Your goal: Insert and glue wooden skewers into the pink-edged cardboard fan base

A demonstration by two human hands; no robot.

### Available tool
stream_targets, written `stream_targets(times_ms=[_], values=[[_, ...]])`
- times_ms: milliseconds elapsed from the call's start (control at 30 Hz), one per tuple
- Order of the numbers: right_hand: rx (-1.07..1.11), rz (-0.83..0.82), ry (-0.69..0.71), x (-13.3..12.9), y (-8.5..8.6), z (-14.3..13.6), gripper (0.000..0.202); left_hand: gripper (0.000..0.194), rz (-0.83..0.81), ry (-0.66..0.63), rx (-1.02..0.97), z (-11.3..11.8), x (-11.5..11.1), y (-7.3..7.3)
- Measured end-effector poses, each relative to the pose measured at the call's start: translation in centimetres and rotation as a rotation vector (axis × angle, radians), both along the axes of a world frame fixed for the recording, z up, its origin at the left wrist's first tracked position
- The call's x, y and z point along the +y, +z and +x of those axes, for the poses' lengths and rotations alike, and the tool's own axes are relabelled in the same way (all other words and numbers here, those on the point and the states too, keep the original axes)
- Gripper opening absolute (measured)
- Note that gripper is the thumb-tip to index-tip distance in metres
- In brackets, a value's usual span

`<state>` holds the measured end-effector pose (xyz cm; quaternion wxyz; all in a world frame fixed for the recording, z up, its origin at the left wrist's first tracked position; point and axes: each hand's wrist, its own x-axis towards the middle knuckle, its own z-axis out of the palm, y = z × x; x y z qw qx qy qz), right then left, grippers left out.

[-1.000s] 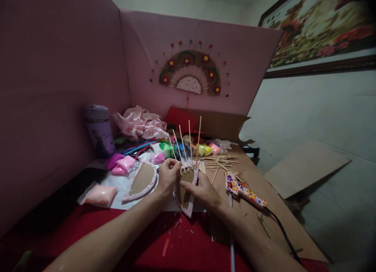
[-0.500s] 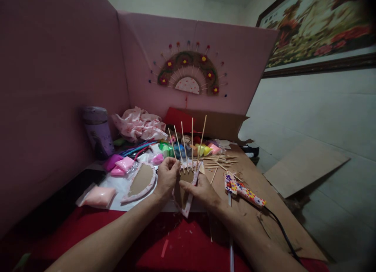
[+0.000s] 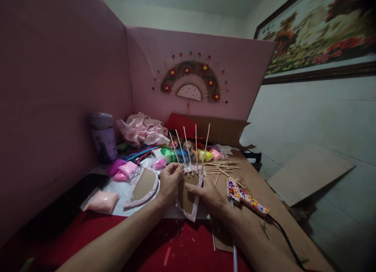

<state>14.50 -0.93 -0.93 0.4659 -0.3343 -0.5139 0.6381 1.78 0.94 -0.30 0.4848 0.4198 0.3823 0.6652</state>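
Observation:
A half-round cardboard piece (image 3: 188, 199) edged with pink patterned cloth is held up in front of me, its brown side towards me. Several thin wooden sticks (image 3: 196, 148) fan upward from its upper edge. My left hand (image 3: 169, 185) is closed in a pinch at the foot of the leftmost stick (image 3: 174, 147), beside the cardboard's top corner. Gripping the right edge, my right hand (image 3: 210, 193) has its thumb on the brown face and its other fingers hidden behind. A second cloth-edged cardboard half-round (image 3: 143, 187) lies to the left.
A flower-patterned glue gun (image 3: 246, 197) lies on the cardboard sheet at right, its cord trailing forward. Loose sticks (image 3: 223, 168), bags of coloured clay (image 3: 102, 200), crumpled cloth (image 3: 142, 130) and a purple tumbler (image 3: 103, 138) surround the work. A decorated fan (image 3: 189, 78) hangs on the pink panel.
The whole view has shifted, so the scene sits slightly lower and further right. Both hands keep nearly the same hold, and the cardboard piece has turned slightly.

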Motion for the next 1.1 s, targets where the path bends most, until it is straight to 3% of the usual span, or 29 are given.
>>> stream_targets(times_ms=[300, 567, 1100], values=[[0.097, -0.110, 0.032, 0.56, -0.13, 0.62, 0.041, 0.029, -0.034, -0.083, -0.008, -0.38, 0.27, -0.51], [0.126, -0.157, 0.004, 0.55, -0.34, 0.57, 0.040, 0.027, 0.042, -0.031, 0.064, -0.23, 0.61, -0.82], [0.166, -0.156, -0.077, 0.72, -1.03, 0.38, 0.043, 0.024, 0.022, -0.016, 0.058, 0.16, 0.36, -0.70]])
